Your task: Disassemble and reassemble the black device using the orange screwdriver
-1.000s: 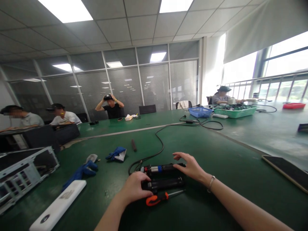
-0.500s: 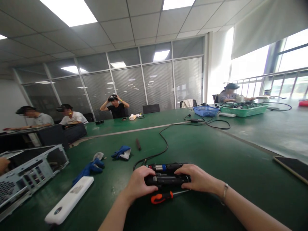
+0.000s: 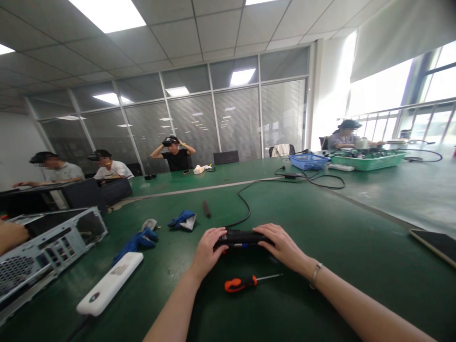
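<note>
My left hand (image 3: 209,249) and my right hand (image 3: 281,244) grip the two ends of a long black plastic housing half (image 3: 244,236). It lies over a corded device (image 3: 243,245), whose blue and red bits show just under its near edge. Thumbs are on the near side, fingers over the top. Most of the device is hidden beneath the housing. Closer to me on the green table (image 3: 171,304) lies a screwdriver (image 3: 240,283) with an orange and black handle, its shaft pointing right. A black cord (image 3: 248,209) runs from behind the device toward the back.
Blue gloves (image 3: 183,220) and a brown stick (image 3: 206,209) lie ahead. On the left are a white power strip (image 3: 112,282) and a metal computer case (image 3: 53,256), with another person's hand (image 3: 12,236) at it. A phone (image 3: 434,244) lies right; blue (image 3: 309,162) and green (image 3: 370,164) baskets stand behind.
Both hands have carried the black housing half away from me and over the device, covering its silver and blue parts. The screwdriver now lies clear of my hands. The view has shifted slightly.
</note>
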Tool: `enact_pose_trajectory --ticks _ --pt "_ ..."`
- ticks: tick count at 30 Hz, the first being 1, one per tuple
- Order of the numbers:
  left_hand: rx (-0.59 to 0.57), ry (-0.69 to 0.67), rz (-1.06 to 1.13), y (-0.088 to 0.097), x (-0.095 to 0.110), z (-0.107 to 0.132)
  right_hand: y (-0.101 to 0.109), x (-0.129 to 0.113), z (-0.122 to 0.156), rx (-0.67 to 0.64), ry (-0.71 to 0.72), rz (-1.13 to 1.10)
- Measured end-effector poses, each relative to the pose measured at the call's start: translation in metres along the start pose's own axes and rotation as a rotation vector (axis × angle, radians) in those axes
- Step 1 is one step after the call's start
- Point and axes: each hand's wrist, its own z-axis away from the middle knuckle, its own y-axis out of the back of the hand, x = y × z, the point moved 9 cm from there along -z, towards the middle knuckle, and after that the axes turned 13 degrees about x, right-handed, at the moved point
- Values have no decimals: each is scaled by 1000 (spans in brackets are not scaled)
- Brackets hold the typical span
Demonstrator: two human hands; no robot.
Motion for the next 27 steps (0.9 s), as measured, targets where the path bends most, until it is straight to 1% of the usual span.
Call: enact_pose_trajectory --ticks 6,14,22,27 --pt "-29 91 44 -4 -9 2 -10 8 4 -33 -13 -1" --pt "-122 134 81 -9 -19 7 -19 16 8 -78 -24 4" --pt "-170 168 106 -11 -30 11 -23 10 8 -111 1 36" --pt "-184 168 76 -12 -32 12 -27 10 9 -129 8 61"
